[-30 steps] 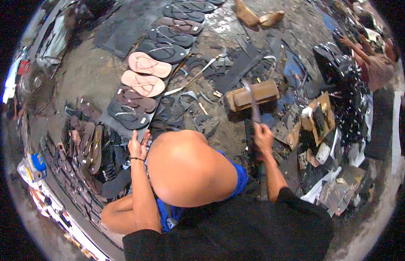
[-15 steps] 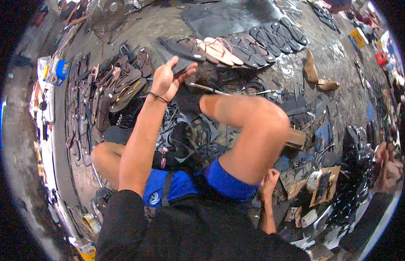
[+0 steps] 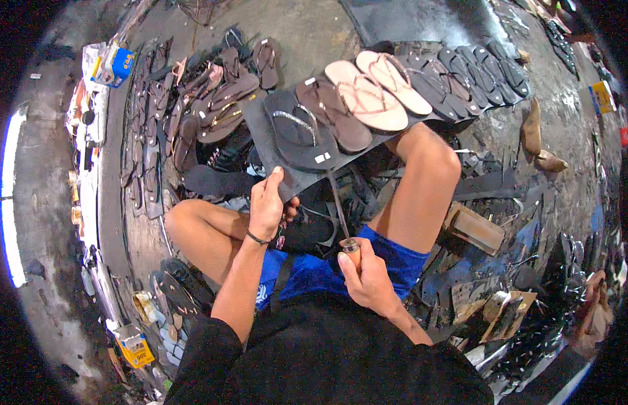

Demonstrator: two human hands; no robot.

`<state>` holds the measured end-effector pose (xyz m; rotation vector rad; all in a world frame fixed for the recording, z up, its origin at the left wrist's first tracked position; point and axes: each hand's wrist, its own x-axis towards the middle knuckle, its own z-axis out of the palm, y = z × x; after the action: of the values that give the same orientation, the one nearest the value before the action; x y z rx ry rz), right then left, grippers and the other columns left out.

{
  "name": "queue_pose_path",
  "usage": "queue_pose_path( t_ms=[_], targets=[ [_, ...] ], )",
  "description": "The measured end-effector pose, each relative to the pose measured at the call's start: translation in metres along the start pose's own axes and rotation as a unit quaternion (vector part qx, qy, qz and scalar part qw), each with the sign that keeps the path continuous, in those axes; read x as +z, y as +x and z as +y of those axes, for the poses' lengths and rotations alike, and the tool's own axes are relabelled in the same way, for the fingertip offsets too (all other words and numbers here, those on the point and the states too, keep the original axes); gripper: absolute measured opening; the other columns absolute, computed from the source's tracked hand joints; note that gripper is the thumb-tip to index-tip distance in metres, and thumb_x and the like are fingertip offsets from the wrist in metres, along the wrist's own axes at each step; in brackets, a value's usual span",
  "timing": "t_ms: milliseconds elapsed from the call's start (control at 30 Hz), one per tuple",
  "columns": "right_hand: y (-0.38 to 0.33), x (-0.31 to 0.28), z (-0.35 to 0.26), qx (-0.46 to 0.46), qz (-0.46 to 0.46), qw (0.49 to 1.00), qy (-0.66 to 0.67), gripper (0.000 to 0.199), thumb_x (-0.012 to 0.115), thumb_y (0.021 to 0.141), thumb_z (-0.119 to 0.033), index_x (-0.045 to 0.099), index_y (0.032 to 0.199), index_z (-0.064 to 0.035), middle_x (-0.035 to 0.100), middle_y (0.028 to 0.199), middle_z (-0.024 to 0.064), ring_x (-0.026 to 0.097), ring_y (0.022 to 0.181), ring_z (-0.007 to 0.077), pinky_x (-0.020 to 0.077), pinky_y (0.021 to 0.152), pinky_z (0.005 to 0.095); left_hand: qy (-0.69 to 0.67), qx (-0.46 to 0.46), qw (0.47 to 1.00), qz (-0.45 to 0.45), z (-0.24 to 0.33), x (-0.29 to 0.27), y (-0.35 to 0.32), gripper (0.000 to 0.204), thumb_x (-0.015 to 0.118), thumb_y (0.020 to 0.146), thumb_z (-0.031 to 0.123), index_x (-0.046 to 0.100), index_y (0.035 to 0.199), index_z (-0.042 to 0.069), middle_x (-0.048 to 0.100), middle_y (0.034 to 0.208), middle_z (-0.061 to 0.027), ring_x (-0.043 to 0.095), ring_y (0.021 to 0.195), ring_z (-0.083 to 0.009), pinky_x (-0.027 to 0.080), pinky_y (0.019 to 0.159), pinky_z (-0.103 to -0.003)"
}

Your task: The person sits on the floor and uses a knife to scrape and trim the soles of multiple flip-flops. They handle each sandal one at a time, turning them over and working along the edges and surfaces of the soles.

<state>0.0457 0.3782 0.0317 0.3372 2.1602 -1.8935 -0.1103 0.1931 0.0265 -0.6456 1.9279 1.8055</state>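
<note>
The dark sheet (image 3: 297,181) is the biggest piece in hand, slanting in front of the lap with its near end toward the person. It shows larger and more central than a second ago; whether the sheet or the head has shifted, I cannot tell. To its left lies a heap of sandals (image 3: 223,101), apart from it. On the sheet runs a row: dark sandals (image 3: 455,77) at its far end, then two pale pink sandals (image 3: 366,96), a brown sandal (image 3: 333,115), and a black sandal (image 3: 300,131) at the near end.

Well to the right of the sheet sits a brown block (image 3: 474,228); a second ago the blade was over it, and now neither hand is there. The left hand (image 3: 267,209), which was open, has closed its grip on the sheet's near corner, thumb on top. The right hand (image 3: 369,277), earlier down beside the thigh, has its grip clenched round the wooden handle of a knife (image 3: 337,206). The blade points up to the sheet's near edge, just beside the black sandal; contact is unclear. Both hands have thus met at the same end of the sheet, one seemingly steadying it.
</note>
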Motion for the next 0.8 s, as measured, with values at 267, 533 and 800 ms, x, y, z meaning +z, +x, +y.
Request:
queue_pose_path(
  t_ms=[267,533,800],
  targets=[
    [0.035,0.010,0.007,0.039,-0.133,0.990,-0.034,0.031,0.060,0.099,-0.027,0.049,0.108,0.0003,0.062,0.068,0.0225,0.065,0.065,0.0442,0.0475,0.057,0.0480,-0.085,-0.022,0.995,-0.039,0.002,0.002,-0.024,0.048,0.045,0.105,0.048,0.048,0.075,0.011,0.041,0.051,0.0018,0.038,0.037,-0.0092,0.030,0.035,-0.025],
    [0.099,0.056,0.014,-0.001,-0.093,0.992,-0.084,0.031,0.064,0.094,-0.026,0.058,0.111,-0.0007,0.068,0.081,0.0250,0.068,0.079,0.0454,0.0546,0.068,0.0518,-0.222,-0.037,0.969,-0.097,0.004,0.009,-0.035,0.044,0.042,0.108,0.043,0.046,0.076,0.012,0.034,0.049,0.0048,0.033,0.034,-0.0075,0.029,0.032,-0.024],
    [0.218,0.126,0.065,-0.459,0.186,0.750,-0.438,0.038,0.054,0.099,-0.030,0.061,0.125,-0.0034,0.064,0.120,0.0238,0.063,0.103,0.0444,0.0514,0.090,0.0504,-0.235,-0.005,0.967,-0.100,0.031,-0.008,-0.064,0.047,0.038,0.108,0.044,0.045,0.075,0.011,0.035,0.049,0.0041,0.034,0.034,-0.0092,0.030,0.034,-0.026]
  ],
)
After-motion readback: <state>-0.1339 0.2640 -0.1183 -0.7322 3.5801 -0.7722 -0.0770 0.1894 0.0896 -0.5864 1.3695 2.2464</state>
